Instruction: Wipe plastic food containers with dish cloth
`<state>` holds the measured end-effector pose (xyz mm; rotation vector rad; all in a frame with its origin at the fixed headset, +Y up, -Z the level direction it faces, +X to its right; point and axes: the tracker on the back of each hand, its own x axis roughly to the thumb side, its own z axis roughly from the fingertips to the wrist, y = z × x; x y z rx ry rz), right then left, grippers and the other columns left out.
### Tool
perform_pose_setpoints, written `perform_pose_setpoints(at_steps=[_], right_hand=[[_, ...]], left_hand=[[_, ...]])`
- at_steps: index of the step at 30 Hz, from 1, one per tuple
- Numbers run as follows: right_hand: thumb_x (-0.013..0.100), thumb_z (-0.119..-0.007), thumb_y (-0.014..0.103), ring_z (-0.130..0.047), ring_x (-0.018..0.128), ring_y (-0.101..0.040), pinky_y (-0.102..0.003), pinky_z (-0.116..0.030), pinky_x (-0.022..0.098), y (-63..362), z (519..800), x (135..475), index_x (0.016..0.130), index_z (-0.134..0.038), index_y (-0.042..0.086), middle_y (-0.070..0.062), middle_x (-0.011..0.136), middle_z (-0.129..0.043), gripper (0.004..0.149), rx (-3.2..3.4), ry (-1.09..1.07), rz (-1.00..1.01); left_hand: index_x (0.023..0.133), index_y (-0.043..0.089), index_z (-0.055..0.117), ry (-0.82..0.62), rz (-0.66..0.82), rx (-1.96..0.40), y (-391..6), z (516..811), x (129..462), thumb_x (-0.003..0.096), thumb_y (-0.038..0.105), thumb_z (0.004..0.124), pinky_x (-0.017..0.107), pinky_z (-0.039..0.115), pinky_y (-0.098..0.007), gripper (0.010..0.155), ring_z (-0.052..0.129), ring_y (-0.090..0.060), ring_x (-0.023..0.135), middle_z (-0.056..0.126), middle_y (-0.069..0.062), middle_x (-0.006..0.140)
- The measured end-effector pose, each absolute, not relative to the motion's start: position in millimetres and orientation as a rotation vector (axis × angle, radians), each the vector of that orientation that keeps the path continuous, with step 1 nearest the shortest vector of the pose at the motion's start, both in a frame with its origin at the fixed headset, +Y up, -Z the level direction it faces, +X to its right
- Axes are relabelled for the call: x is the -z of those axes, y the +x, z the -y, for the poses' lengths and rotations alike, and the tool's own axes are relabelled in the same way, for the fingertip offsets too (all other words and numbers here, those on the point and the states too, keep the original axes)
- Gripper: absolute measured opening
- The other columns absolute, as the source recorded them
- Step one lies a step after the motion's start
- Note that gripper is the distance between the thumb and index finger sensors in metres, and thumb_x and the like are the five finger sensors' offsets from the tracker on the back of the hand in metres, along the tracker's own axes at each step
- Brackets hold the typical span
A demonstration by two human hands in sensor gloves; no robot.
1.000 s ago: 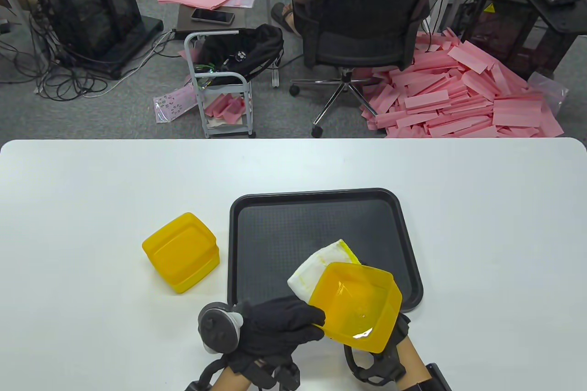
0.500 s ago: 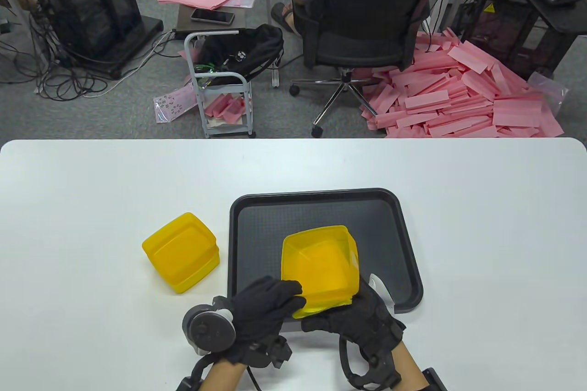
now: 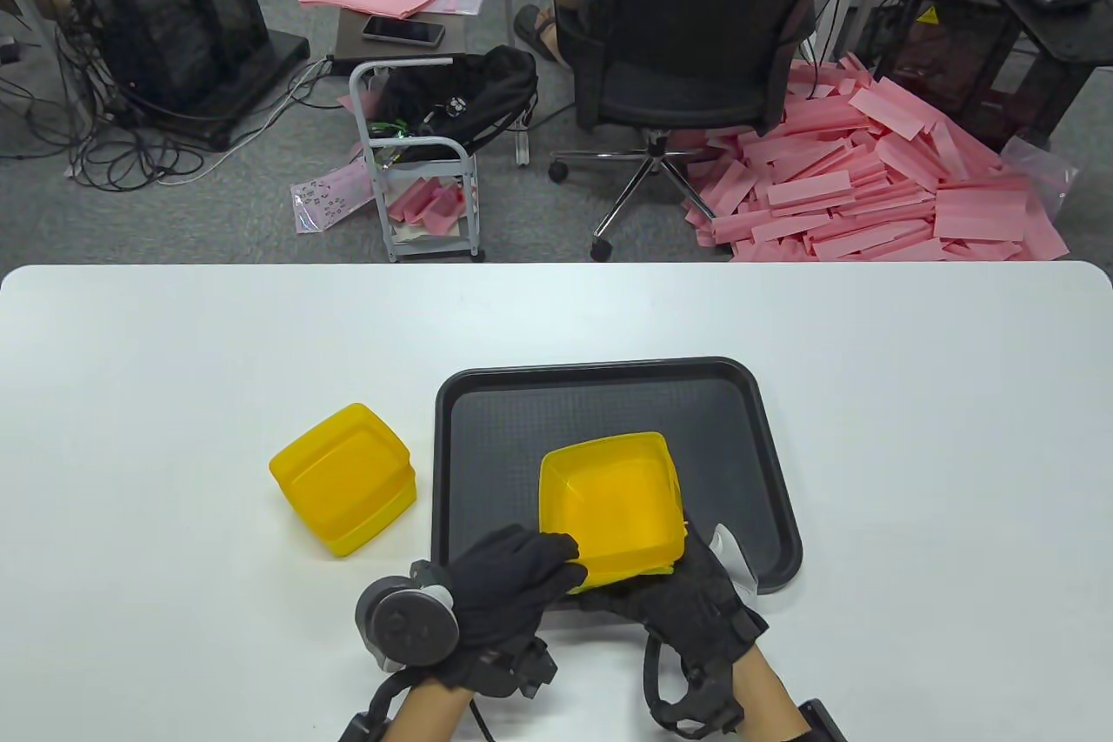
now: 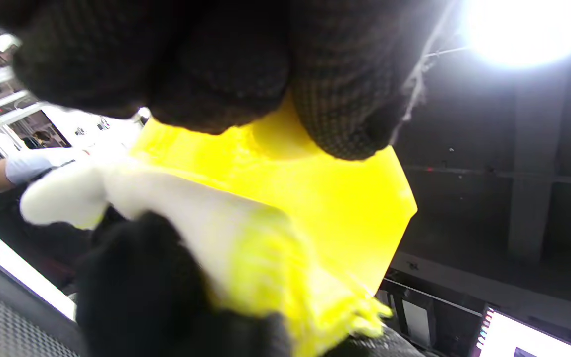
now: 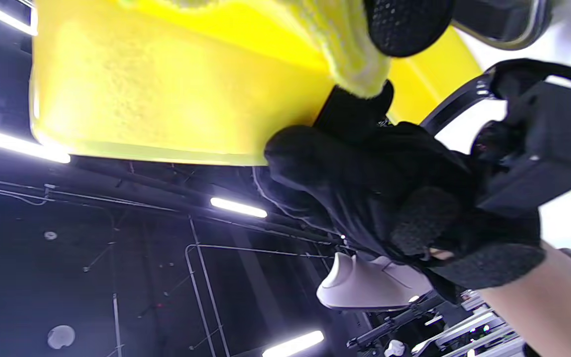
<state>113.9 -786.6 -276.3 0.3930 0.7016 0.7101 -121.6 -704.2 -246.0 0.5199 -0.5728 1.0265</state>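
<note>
A yellow plastic container [image 3: 613,503] is held tilted above the black tray [image 3: 609,368], its open side facing up and away. My left hand [image 3: 535,564] grips its near left rim; its fingers [image 4: 206,64] curl over the yellow wall. My right hand [image 3: 674,594] is under the container's near side and presses a white and yellow dish cloth [image 4: 191,218] against its outside. The cloth also shows in the right wrist view [image 5: 350,59]. In the table view the container hides most of the cloth.
Two stacked yellow containers [image 3: 343,477] stand on the white table left of the tray. The tray lies at the table's middle front. Beyond the far edge are an office chair [image 3: 696,37], a small cart [image 3: 417,159] and pink foam strips on the floor.
The container has swung from low right, open to the camera, up and left over the tray. The cloth, once visible behind it, is now under it with my right hand.
</note>
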Motion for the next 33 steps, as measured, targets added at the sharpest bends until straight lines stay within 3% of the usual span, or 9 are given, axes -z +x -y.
perform_pose_setpoints(at_steps=[8,12,14,18,20,24,33], right_hand=[[0.07,-0.048,0.047,-0.076,0.081,-0.033,-0.039,-0.079,0.056,132.9,777.7,283.8,0.118,-0.013,0.022,-0.009,0.111,-0.052,0.064,-0.941,0.33,-0.536],[0.066,-0.066,0.044,-0.08,0.077,-0.031,-0.037,-0.082,0.052,152.1,762.8,287.5,0.114,-0.021,0.017,-0.001,0.107,-0.061,0.071,-1.159,0.254,-0.328],[0.061,-0.075,0.043,-0.082,0.076,-0.031,-0.037,-0.084,0.052,162.8,750.4,286.4,0.112,-0.03,0.016,0.003,0.105,-0.066,0.073,-1.299,0.203,-0.123],[0.053,-0.088,0.039,-0.087,0.072,-0.031,-0.038,-0.088,0.048,167.8,729.3,279.7,0.102,-0.063,0.027,-0.002,0.098,-0.076,0.056,-1.522,0.23,0.147],[0.053,-0.089,0.039,-0.087,0.07,-0.031,-0.037,-0.089,0.046,163.3,724.3,274.6,0.099,-0.067,0.035,-0.004,0.097,-0.077,0.051,-1.621,0.232,0.232],[0.05,-0.088,0.043,-0.093,0.059,-0.03,-0.03,-0.095,0.032,146.6,711.4,261.8,0.096,-0.072,0.036,-0.008,0.091,-0.081,0.05,-1.988,0.337,0.581],[0.051,-0.086,0.044,-0.095,0.055,-0.028,-0.026,-0.095,0.027,100.3,704.1,237.5,0.097,-0.071,0.035,-0.006,0.088,-0.083,0.049,-2.354,0.742,0.736]], left_hand=[[0.071,0.024,0.098,0.513,0.457,-1.056,-139.8,708.9,253.9,0.0405,0.045,0.09,0.026,0.086,-0.046,0.038,0.1,-0.028,0.031,0.102,-0.004,0.042],[0.072,0.023,0.098,0.51,0.401,-1.068,-147.5,709.2,256.0,0.0407,0.045,0.09,0.026,0.086,-0.046,0.039,0.1,-0.029,0.032,0.101,-0.005,0.043],[0.071,0.023,0.098,0.509,0.375,-1.056,-150.5,709.9,256.8,0.0406,0.045,0.09,0.026,0.086,-0.046,0.039,0.1,-0.029,0.031,0.101,-0.005,0.042],[0.071,0.022,0.098,0.499,0.369,-1.029,-148.6,711.3,257.6,0.0407,0.045,0.09,0.025,0.086,-0.045,0.039,0.1,-0.028,0.031,0.101,-0.005,0.041],[0.071,0.022,0.098,0.501,0.378,-1.009,-145.3,709.9,256.7,0.0405,0.045,0.09,0.024,0.086,-0.045,0.039,0.1,-0.028,0.03,0.101,-0.005,0.041],[0.07,0.021,0.099,0.524,0.363,-0.971,-140.8,705.4,252.3,0.0406,0.045,0.091,0.021,0.087,-0.044,0.039,0.101,-0.027,0.027,0.101,-0.005,0.038],[0.075,0.015,0.096,0.511,0.325,-1.046,-141.6,702.1,248.6,0.0449,0.04,0.085,0.02,0.088,-0.044,0.041,0.101,-0.026,0.026,0.101,-0.004,0.039]])
